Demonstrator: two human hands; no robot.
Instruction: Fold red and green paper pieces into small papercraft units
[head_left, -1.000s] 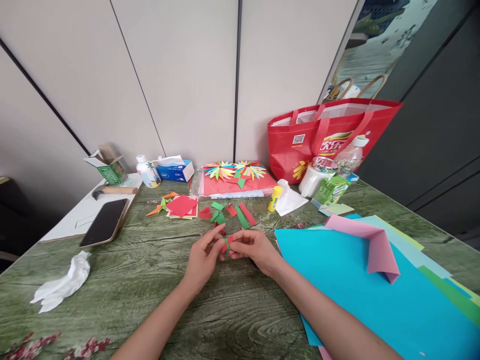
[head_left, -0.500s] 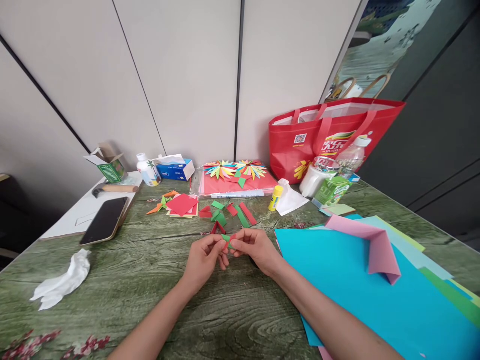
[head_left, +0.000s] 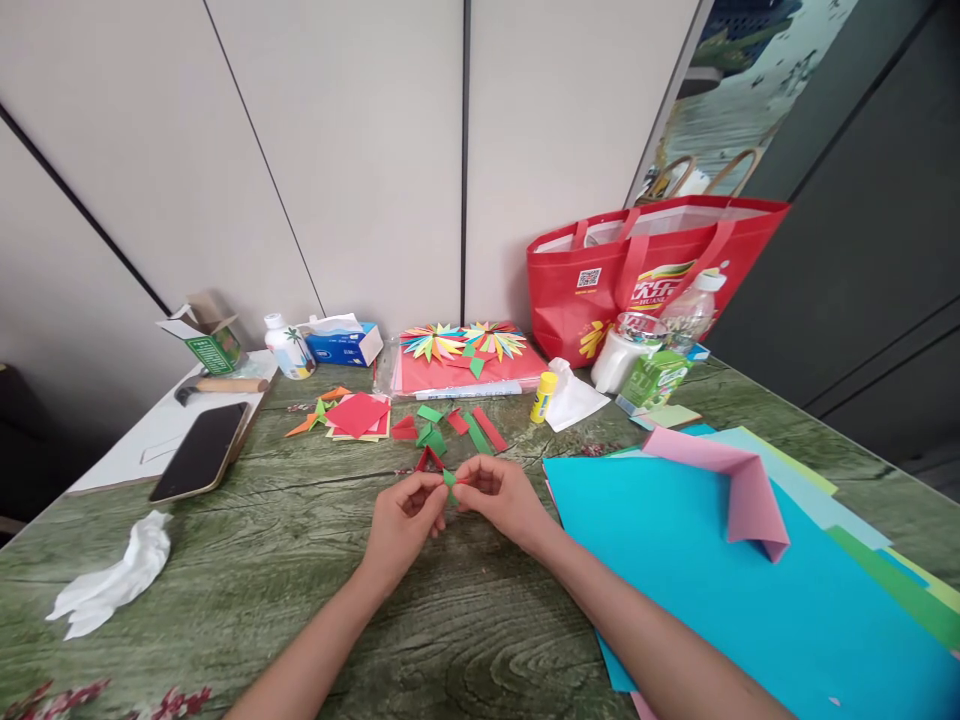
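Note:
My left hand (head_left: 405, 525) and my right hand (head_left: 501, 497) meet over the middle of the green table (head_left: 300, 590), both pinched on a small folded green and red paper piece (head_left: 450, 479). A red folded piece (head_left: 429, 459) lies just beyond my fingers. Further back lie several small green and red folded pieces (head_left: 457, 425) and a stack of red square sheets (head_left: 358, 414). Finished paper starbursts (head_left: 461, 341) rest on a pink stack by the wall.
Large blue sheets (head_left: 720, 580) with a folded pink sheet (head_left: 739, 485) cover the right side. A phone (head_left: 199, 451) and crumpled tissue (head_left: 112, 588) lie at left. A glue stick (head_left: 544, 396), tissue box (head_left: 337, 342), bottle (head_left: 285, 347) and red bag (head_left: 645, 270) stand at the back.
My hands have lifted slightly and turned the small piece between the fingers, so more green shows now. The camera view has shifted a little.

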